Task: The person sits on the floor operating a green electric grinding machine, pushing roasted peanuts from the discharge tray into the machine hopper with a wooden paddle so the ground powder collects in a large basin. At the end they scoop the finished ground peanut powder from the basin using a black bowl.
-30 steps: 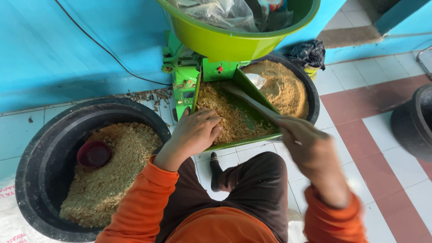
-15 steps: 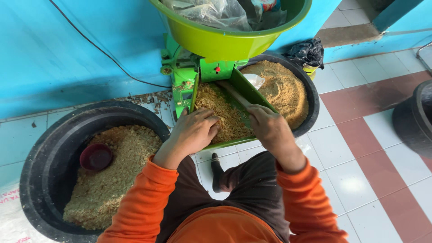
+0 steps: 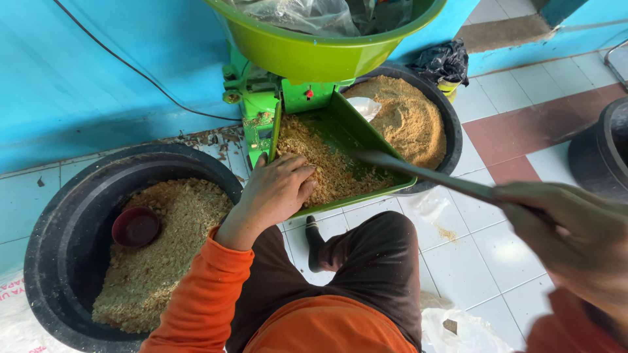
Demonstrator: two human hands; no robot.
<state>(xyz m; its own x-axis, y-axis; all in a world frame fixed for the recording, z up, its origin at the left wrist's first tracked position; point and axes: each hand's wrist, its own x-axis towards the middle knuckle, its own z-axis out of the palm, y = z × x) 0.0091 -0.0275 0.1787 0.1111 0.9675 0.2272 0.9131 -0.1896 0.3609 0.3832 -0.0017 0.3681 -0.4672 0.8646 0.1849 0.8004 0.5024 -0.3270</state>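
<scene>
— Hands first: where are they?

— Left hand (image 3: 278, 189) lies palm down, fingers loosely spread, on the meal (image 3: 320, 160) in the green tray (image 3: 366, 134), at the tray's near left corner. Right hand (image 3: 575, 235) is close to the camera and blurred; it is closed round the handle of a long stick (image 3: 418, 173).

— Where does the stick point?

— Its far end reaches the tray's right rim, near the middle. I cannot tell if it touches the meal.

— And the tray itself?

— It slopes out from a green machine (image 3: 261, 108) under a big green bowl (image 3: 314, 55), and its near edge hangs over the floor (image 3: 497, 248) in front of the person's knee (image 3: 383, 242).

— What else is around?

— Left of the tray, a black tub (image 3: 49, 242) holds coarse meal with a small red cup (image 3: 135, 227) resting in it. Behind the tray's right side, a second black tub (image 3: 445, 108) is heaped with finer tan meal; a pale scoop (image 3: 365, 106) sits at its near left edge. A black bag (image 3: 445, 62) lies by the blue wall (image 3: 98, 85).

— Sleeves?

— Orange, both arms.
</scene>
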